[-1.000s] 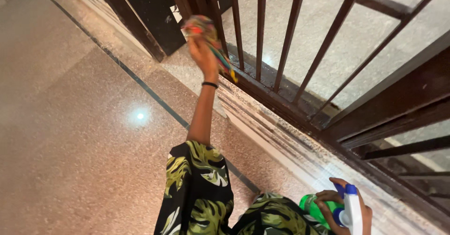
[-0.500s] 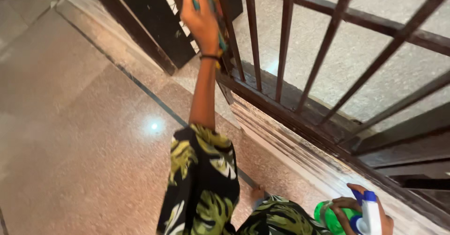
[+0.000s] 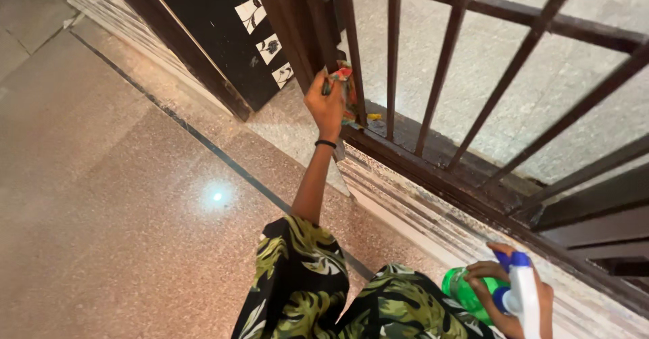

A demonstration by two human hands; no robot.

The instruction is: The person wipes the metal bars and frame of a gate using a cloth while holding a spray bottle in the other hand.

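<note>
Cloth on the Gate, Bottle in the Other Hand

Colourful cloth (image 3: 343, 89) is bunched up in the person's left hand (image 3: 326, 104). The hand is closed tight around it. It presses the cloth against a dark brown bar of the metal gate (image 3: 446, 62), low down, close to where the bars meet the bottom rail (image 3: 433, 170). A bit of the cloth pokes out past the fingers, next to the bar. A thin black band (image 3: 325, 143) sits on that wrist. The arm reaches far out from a sleeve with green leaves on black (image 3: 294, 271).

The right hand (image 3: 503, 295) is down low, close to the person's body, at the bottom edge of the view. It is wrapped around a green spray bottle (image 3: 463, 290) with a white and blue top (image 3: 522, 292). The fingers hold the neck of the bottle.

The two hands are well apart. The cloth is up at the gate, and the bottle is down near the pale stone step (image 3: 433, 224) under the rail.

The floor (image 3: 115, 197) is shiny speckled stone with a dark line (image 3: 203, 139) running across it. A bright spot of light (image 3: 217, 196) shines on it. Behind the gate post is a black panel with small flower tiles (image 3: 260, 38).
</note>
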